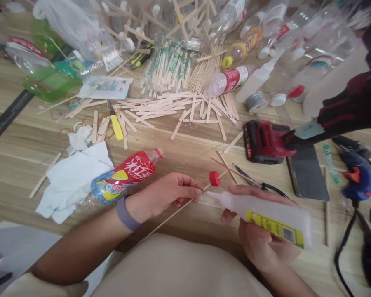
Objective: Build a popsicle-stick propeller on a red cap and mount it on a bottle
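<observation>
My left hand (170,192) pinches a thin wooden stick (170,216) near a small dark spot at the fingertips. Along the same stick, just beyond those fingers, sits a red bottle cap (214,178). In my right hand (256,243) lies a white squeeze glue bottle (278,225) with a yellow label, its fingers wrapped round the body. The bottle is tilted nearly flat, and its narrow nozzle points left, close to the stick between the cap and my left fingertips. A capless ice tea bottle (126,175) lies by my left wrist.
Flat craft sticks (160,108) lie scattered across the table's middle. Plastic bottles (230,80) crowd the back. On the right are a red and black power tool (266,140), a phone (309,173) and a blue glue gun (363,177). White paper (77,177) lies left.
</observation>
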